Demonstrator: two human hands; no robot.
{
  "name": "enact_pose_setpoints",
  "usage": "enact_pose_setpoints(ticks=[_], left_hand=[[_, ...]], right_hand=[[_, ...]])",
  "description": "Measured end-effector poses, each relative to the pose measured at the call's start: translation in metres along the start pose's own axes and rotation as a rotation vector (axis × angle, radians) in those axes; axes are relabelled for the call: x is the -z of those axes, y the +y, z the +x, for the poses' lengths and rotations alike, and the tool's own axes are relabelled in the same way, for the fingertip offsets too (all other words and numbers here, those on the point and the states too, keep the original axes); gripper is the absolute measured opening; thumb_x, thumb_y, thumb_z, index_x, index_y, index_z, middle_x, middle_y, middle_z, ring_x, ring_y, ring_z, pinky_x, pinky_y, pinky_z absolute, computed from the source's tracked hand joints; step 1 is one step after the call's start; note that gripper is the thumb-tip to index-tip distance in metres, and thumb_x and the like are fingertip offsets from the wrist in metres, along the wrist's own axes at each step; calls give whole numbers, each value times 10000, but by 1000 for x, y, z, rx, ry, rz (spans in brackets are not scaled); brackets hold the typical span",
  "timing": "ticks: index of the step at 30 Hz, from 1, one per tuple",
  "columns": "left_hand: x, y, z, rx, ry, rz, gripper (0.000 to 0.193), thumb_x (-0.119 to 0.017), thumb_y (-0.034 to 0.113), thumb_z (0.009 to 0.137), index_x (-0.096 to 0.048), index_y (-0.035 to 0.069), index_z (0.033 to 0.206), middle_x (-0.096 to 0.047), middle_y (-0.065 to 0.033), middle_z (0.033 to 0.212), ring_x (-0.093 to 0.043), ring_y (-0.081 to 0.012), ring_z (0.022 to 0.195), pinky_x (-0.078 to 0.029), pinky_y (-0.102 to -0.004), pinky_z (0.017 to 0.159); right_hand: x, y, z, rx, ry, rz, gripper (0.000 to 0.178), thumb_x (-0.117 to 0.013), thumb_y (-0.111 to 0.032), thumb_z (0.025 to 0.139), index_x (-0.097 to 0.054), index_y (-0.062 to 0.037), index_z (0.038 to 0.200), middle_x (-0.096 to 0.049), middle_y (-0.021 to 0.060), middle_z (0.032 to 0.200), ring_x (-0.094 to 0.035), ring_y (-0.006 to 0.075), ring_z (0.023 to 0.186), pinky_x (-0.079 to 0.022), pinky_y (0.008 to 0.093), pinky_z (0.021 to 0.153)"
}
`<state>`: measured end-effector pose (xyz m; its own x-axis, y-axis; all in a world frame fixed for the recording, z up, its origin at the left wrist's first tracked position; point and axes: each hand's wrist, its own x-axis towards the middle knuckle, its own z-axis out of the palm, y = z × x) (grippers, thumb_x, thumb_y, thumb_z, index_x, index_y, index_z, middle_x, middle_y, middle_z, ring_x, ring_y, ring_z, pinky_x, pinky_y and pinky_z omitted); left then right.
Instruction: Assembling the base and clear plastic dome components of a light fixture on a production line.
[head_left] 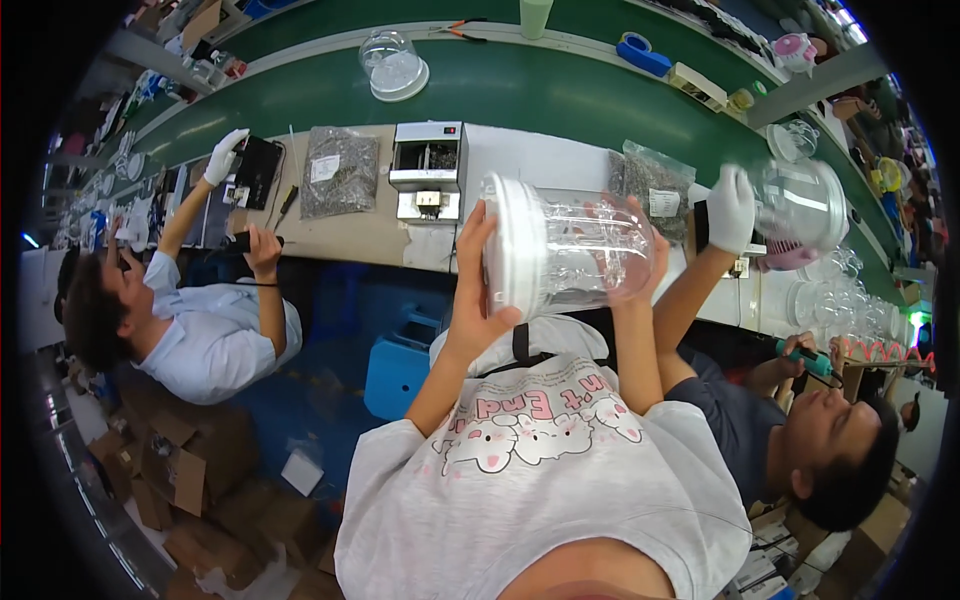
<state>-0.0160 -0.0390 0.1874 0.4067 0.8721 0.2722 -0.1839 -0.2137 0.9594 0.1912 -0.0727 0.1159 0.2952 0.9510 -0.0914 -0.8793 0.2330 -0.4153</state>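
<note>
Between my two hands I hold a clear plastic jar-like container with a wide white ribbed base or lid, lying sideways in the air above the bench's near edge. My left hand grips the white end, thumb underneath and fingers along its rim. Against the rounded clear end presses my right hand, partly seen through the plastic. Beyond the container lies a white sheet on the bench. Left of it stands a small grey screw feeder machine with a dark opening.
Bags of screws lie beside the machine and behind my right hand. A similar clear container stands on the green belt. Co-workers sit on both sides; the right one's gloved hand is near another container. A blue stool stands lower left.
</note>
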Motion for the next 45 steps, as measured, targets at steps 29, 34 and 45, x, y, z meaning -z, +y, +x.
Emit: enact_pose_setpoints(ticks=[29, 34, 45], left_hand=[[67, -67, 4, 626, 461, -1039, 687, -392, 567, 819, -339, 104, 1324, -362, -124, 1345, -366, -314, 1217, -308, -477, 996], [65, -77, -30, 643, 307, -772, 771, -532, 490, 805, -218, 59, 1362, -310, -136, 1369, -329, -294, 1248, -298, -451, 1017], [47, -61, -29, 225, 11, 128, 847, -760, 298, 606, -325, 140, 1315, -356, -91, 1201, -402, -212, 1087, -367, -318, 866]], right_hand=[[-92, 23, 55, 58, -146, -998, 412, -424, -276, 816, -575, -6, 1087, -537, 136, 1180, -465, 240, 1137, -317, 374, 965], [-70, 14, 52, -50, 33, -849, 467, -403, -324, 789, -545, -9, 1102, -547, 120, 1164, -500, 238, 1088, -335, 382, 927], [32, 9, 11, -217, -19, 14, 536, -427, -410, 832, -470, -38, 1216, -359, 231, 1311, -382, 425, 1170, -361, 551, 926]])
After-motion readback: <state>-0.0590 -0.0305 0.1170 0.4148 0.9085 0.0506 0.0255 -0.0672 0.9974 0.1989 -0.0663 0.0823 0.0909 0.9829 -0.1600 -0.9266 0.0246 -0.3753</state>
